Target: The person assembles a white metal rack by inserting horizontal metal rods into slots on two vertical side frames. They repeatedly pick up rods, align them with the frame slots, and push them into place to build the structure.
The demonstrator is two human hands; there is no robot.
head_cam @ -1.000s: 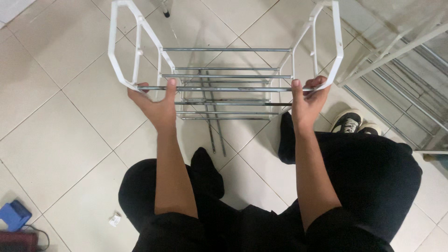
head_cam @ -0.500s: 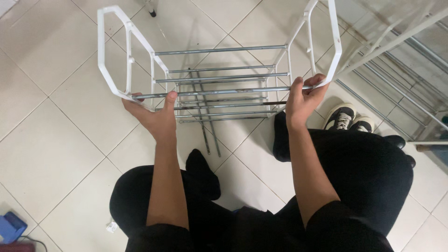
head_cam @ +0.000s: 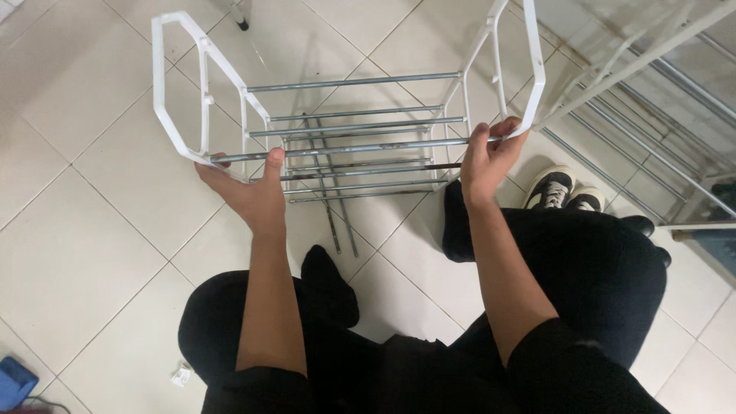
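I hold a small rack [head_cam: 201, 65] with white octagonal side frames and several chrome cross rods above the tiled floor. My left hand [head_cam: 249, 192] grips the nearest chrome rod [head_cam: 360, 148] at its left end, thumb over the rod. My right hand [head_cam: 484, 157] grips the same rod at its right end, fingers curled by the right white frame [head_cam: 537, 69]. Under the rack, two loose chrome rods [head_cam: 341, 218] lie on the floor. My legs in black trousers are below the arms.
A second, larger white rack with chrome rods [head_cam: 652, 84] stands at the right. A pair of black-and-white sneakers [head_cam: 563, 192] sits beside my right knee. A blue object [head_cam: 11, 382] lies at the bottom left corner. A small white scrap [head_cam: 181, 376] rests on the tiles.
The rack and both hands have shifted left and slightly down in view, and the rack has tilted a little. Both grips stay the same.
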